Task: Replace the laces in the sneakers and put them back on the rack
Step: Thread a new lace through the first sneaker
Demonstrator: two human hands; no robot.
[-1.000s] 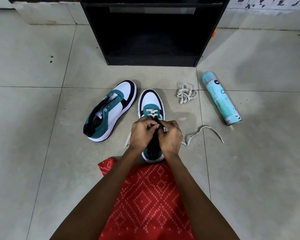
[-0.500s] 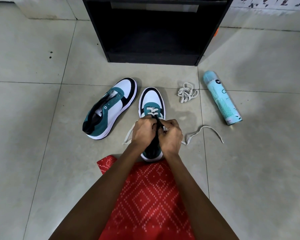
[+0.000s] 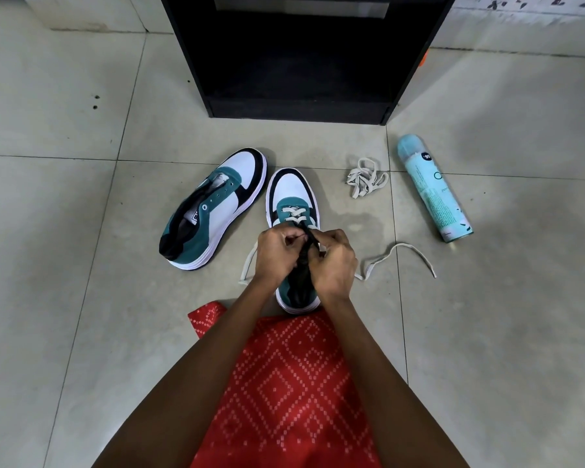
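**Mia:** How many hands are there?

**Sam:** Two. The left hand (image 3: pixel 276 255) and the right hand (image 3: pixel 331 265) are side by side. Both are curled tight and pinch the lace (image 3: pixel 294 212) on the near sneaker (image 3: pixel 293 194).

**Mia:** How many shoes?

**Sam:** Two. The other sneaker (image 3: pixel 217 211) sits just to the left and has no lace in it. A bunched lace (image 3: pixel 365 179) lies on the right, near one spray can (image 3: pixel 433 190).

**Mia:** What is under them?

**Sam:** A pale tile floor (image 3: pixel 81 231). One black rack (image 3: pixel 301 106) stands at the far side. A red cloth (image 3: pixel 284 383) is by the arms.

**Mia:** Which way do the shoes point?

**Sam:** The near sneaker lies straight, toe to the rack. The other sneaker slants, toe far and right.
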